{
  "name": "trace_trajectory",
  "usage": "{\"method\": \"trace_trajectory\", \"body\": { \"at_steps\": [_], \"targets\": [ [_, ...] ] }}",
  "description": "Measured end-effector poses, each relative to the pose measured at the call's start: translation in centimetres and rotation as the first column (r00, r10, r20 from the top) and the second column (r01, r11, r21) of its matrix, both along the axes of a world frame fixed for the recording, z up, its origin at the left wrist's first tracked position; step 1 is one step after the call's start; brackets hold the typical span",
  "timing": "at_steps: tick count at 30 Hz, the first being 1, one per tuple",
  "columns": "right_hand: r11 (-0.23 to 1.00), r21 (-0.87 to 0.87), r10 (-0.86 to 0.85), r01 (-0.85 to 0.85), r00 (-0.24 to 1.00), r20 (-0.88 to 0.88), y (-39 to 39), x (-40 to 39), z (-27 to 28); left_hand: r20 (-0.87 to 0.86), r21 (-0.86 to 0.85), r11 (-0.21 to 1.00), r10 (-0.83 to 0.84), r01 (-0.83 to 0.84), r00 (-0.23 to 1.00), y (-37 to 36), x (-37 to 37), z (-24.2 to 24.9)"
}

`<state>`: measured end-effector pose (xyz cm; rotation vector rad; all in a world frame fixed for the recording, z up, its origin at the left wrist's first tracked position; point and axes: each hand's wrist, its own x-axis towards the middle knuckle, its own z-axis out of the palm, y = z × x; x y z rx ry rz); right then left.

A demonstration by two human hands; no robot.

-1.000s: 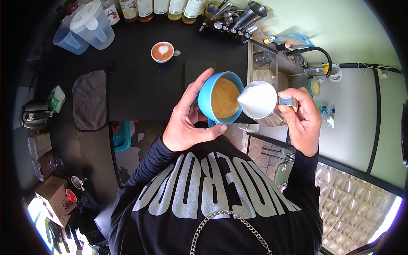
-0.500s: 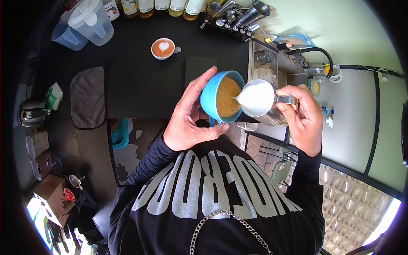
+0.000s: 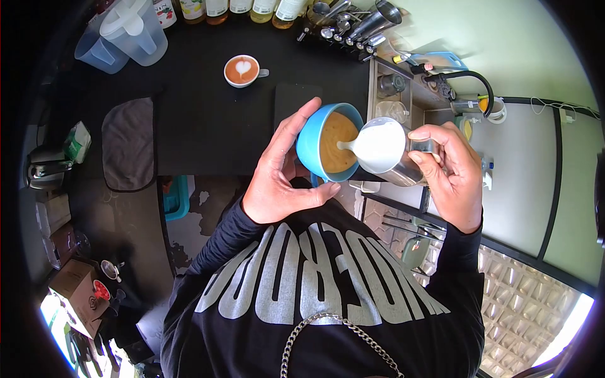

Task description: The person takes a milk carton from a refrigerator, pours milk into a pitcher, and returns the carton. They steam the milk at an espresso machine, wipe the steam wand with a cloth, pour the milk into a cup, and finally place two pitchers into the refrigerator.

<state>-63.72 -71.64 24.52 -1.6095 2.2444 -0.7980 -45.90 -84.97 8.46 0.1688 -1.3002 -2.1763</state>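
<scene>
My left hand (image 3: pixel 280 167) is wrapped round a blue cup (image 3: pixel 309 146), which tilts toward the right. Inside the cup is light-brown coffee (image 3: pixel 337 157). My right hand (image 3: pixel 452 173) grips the handle of a steel milk pitcher (image 3: pixel 403 172), tipped with its spout over the cup. A stream of white milk (image 3: pixel 381 145) runs from the spout into the coffee. Past the cup, on the black counter, stands a white cup of latte (image 3: pixel 242 70) with a heart pattern on top.
Clear plastic jugs (image 3: pixel 142 38) and several bottles (image 3: pixel 241 7) line the counter's far side. A grey cloth (image 3: pixel 128 145) lies at the left. Bar tools (image 3: pixel 353 28) stand at the back right, near a sink with a black faucet (image 3: pixel 472 74).
The milk stream has grown wider and reaches further into the cup, and the coffee's surface shows paler swirls. Both hands keep nearly the same position.
</scene>
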Motion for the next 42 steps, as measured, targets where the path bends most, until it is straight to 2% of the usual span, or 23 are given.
{"method": "trace_trajectory", "body": {
  "at_steps": [1,10,13,16,22,28,42],
  "targets": [
    [1.0,0.002,-0.006,0.006,1.0,0.0,0.0,0.0,0.0,0.027,0.047,0.999,0.002,-0.003,1.0,0.1,0.0,0.1],
    [0.999,0.04,0.019,-0.018,0.999,-0.027,-0.8,0.3,0.8,0.013,0.103,0.995,-0.012,0.01,1.0,0.1,0.1,0.2],
    [0.998,0.048,0.037,-0.034,0.998,-0.051,-1.0,0.4,0.9,-0.062,0.019,1.0,-0.003,0.004,0.998,-0.1,0.0,-0.6],
    [0.998,0.053,0.032,-0.029,0.998,-0.053,-1.3,0.6,1.1,-0.008,0.061,0.998,0.012,-0.012,1.0,0.0,0.2,-0.2],
    [0.997,0.075,0.034,-0.03,0.997,-0.063,-1.8,0.9,1.5,-0.006,0.1,0.995,-0.002,0.003,1.0,-0.2,0.3,-0.1],
    [0.996,0.087,0.027,-0.021,0.998,-0.065,-2.2,1.0,1.6,-0.065,0.046,0.999,0.015,-0.012,0.998,-0.3,0.2,-0.8],
    [0.994,0.11,0.025,-0.013,0.994,-0.109,-3.2,1.1,2.3,-0.09,0.108,0.994,0.017,-0.007,0.996,-0.9,0.1,-0.9]
  ]
}}
